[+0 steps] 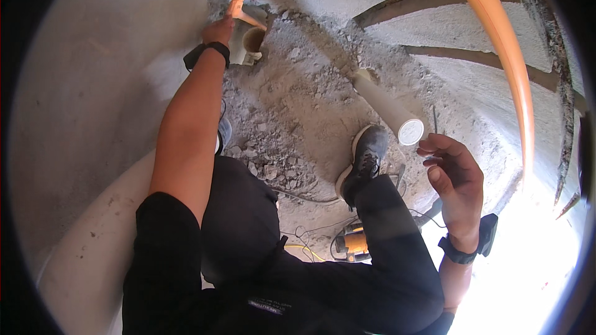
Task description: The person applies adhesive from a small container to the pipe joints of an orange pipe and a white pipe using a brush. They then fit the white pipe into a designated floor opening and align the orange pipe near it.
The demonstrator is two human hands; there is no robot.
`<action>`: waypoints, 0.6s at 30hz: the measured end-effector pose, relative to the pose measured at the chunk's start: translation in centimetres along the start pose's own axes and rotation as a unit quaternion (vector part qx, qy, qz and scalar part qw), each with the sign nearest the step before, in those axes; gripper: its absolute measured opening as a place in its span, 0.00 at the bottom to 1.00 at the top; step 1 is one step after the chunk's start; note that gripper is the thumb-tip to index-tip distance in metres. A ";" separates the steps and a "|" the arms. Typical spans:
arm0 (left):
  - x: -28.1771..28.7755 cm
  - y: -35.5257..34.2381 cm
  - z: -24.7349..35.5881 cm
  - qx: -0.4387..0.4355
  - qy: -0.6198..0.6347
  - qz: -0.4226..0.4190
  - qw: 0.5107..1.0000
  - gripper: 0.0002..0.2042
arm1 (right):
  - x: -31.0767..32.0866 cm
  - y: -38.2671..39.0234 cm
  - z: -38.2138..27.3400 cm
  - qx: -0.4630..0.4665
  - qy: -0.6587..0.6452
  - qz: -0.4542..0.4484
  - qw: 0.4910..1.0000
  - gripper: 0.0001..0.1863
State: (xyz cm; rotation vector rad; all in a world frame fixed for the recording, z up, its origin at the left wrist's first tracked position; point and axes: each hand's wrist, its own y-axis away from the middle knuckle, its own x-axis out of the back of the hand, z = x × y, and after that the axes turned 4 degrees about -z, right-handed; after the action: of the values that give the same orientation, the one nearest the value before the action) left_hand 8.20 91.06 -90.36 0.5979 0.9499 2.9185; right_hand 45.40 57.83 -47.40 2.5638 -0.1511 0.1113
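Note:
Stretched far forward, my left hand (219, 31) is closed at the lower end of an orange plastic pipe (236, 4) by the wall; most of its fingers are hidden. Just beyond it, a round pipe opening (253, 40) sits in a broken-out hole. My right hand (456, 180) is raised at the right, fingers loosely bent and thumb apart, with nothing in it. Close to its fingertips is the capped end of a light grey pipe (388, 107), which slants up out of the rubble.
Broken rubble (273, 164) covers the floor around my shoe (367, 155). A long orange pipe (506, 49) curves down the right side. Near my legs lies a yellow-and-black power tool (356, 243) among cables. A large pale rounded surface (93, 236) is at the left.

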 end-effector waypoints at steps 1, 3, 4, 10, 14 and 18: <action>0.3 -0.1 -0.1 0.000 0.001 0.003 1.000 0.24 | -0.1 0.0 0.0 0.003 -0.005 -0.002 1.000 0.23; 1.0 -0.4 -0.2 -0.007 -0.067 0.025 0.997 0.23 | -0.3 0.2 0.0 -0.001 -0.008 -0.003 1.000 0.23; -0.1 0.2 0.3 -0.007 -0.066 0.019 0.998 0.23 | -0.2 0.5 0.1 -0.012 -0.011 0.008 1.000 0.23; -0.4 0.0 1.1 -0.006 -0.281 0.060 0.958 0.22 | -0.6 0.6 -0.5 0.029 0.005 0.105 0.994 0.27; -2.4 1.5 1.1 -0.064 -0.146 0.145 0.977 0.17 | 1.1 0.7 -0.3 0.047 -0.232 0.153 0.959 0.32; -1.8 1.8 1.6 -0.078 -0.117 0.157 0.977 0.13 | 2.9 0.9 0.1 0.113 -0.383 0.078 0.913 0.30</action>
State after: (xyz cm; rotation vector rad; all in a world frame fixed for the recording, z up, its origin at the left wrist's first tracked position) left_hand 10.66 90.25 -88.72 1.1454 0.6439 3.0485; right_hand 48.12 56.76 -46.65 2.6746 -0.6685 -0.8758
